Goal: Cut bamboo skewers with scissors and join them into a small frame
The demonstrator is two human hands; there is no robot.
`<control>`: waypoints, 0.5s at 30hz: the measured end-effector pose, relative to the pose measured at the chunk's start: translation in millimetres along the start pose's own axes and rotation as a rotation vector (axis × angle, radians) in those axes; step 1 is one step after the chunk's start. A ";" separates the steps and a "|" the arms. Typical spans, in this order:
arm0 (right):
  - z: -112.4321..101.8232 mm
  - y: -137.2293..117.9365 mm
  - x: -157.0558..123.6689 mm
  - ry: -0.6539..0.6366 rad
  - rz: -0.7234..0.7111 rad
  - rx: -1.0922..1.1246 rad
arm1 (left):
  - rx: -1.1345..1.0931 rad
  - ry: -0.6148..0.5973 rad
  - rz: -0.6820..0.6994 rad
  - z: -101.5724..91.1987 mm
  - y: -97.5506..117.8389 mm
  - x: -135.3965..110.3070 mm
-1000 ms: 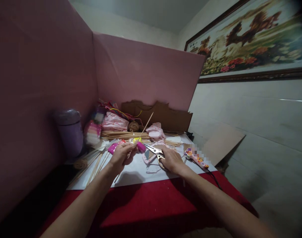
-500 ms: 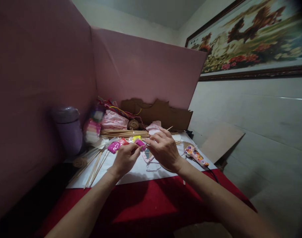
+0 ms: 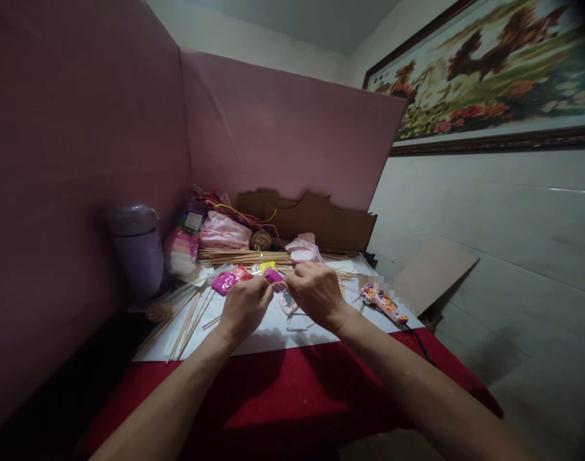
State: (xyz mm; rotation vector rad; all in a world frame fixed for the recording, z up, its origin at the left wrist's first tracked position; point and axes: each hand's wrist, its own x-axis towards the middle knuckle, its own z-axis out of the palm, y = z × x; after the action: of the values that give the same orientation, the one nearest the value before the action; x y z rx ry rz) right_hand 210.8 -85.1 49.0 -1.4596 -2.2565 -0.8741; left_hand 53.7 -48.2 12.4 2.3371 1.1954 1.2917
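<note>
My left hand [image 3: 247,304] is closed in a pinch above the white sheet, its fingertips close to those of my right hand. My right hand [image 3: 317,293] is closed too, fingers curled in. Something small and thin seems to lie between the fingertips, too hidden to name. Just beyond them is a magenta packet [image 3: 273,276], beside a yellow packet [image 3: 267,266]. A larger magenta packet [image 3: 223,283] and a red packet [image 3: 243,273] lie left of it. Below the fingertips, a piece with a pink spotted edge [image 3: 287,304] is partly covered by my right hand.
Thin wooden sticks [image 3: 191,323] lie at left, with a bundle of sticks [image 3: 247,257] behind. At the back are a twine ball [image 3: 261,240], spotted cloth [image 3: 224,232] and torn cardboard [image 3: 304,218]. A purple tumbler [image 3: 137,256] stands left; a flowered glue gun [image 3: 384,303] lies right.
My right hand's fingers have curled in from a more spread pose. The pointed stick tip that showed above that hand is out of sight. The view has shifted slightly.
</note>
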 end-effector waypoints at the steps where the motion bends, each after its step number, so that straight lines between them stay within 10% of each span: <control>1: 1.5 -5.4 -1.1 -0.020 0.019 -0.005 | 0.045 -0.005 -0.013 0.9 -0.1 -0.4; 6: 9.4 -21.4 5.0 -0.041 0.155 0.081 | 0.009 0.017 -0.129 2.6 -2.4 3.3; 15: 57.2 -19.2 22.0 0.189 0.620 0.580 | -1.064 0.107 -0.650 -12.1 -18.0 17.8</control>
State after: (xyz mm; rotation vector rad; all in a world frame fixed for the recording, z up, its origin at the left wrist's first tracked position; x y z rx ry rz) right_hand 187.7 -38.4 11.4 -1.5517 -1.5659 -0.1362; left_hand 39.4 -25.6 20.9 1.0322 0.8308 1.3122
